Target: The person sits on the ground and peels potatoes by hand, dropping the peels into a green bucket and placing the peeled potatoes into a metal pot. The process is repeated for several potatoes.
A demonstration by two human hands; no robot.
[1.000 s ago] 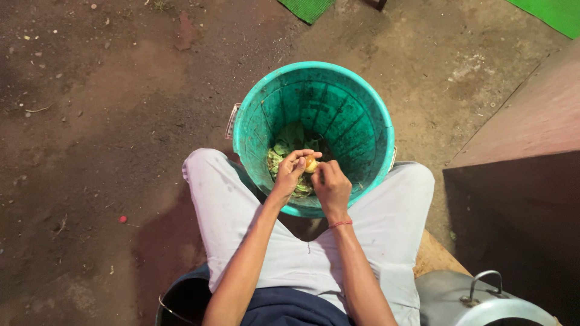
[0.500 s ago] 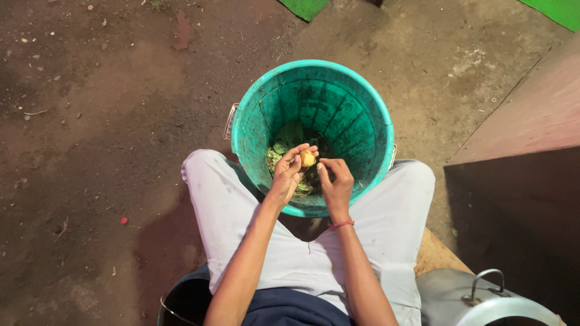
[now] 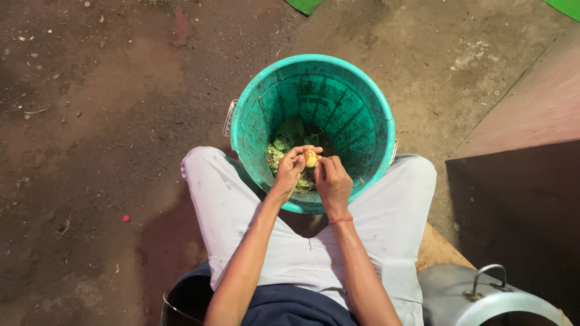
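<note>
A small yellowish vegetable piece [image 3: 310,159], rounded, is held over the green bucket [image 3: 374,108] between the knees; its long axis cannot be told. The left hand [image 3: 290,172] curls its fingertips around the piece. The right hand [image 3: 332,181] is closed against it from the other side. Green leaf scraps [image 3: 290,136] lie in the bucket.

The things are carried by bare, reddish-brown dirt ground [image 3: 109,121]. A teal plastic bucket [image 3: 362,102] is stood on it (between the seated person's knees), and small pebbles and a red scrap [image 3: 125,218] are scattered to the left.
</note>
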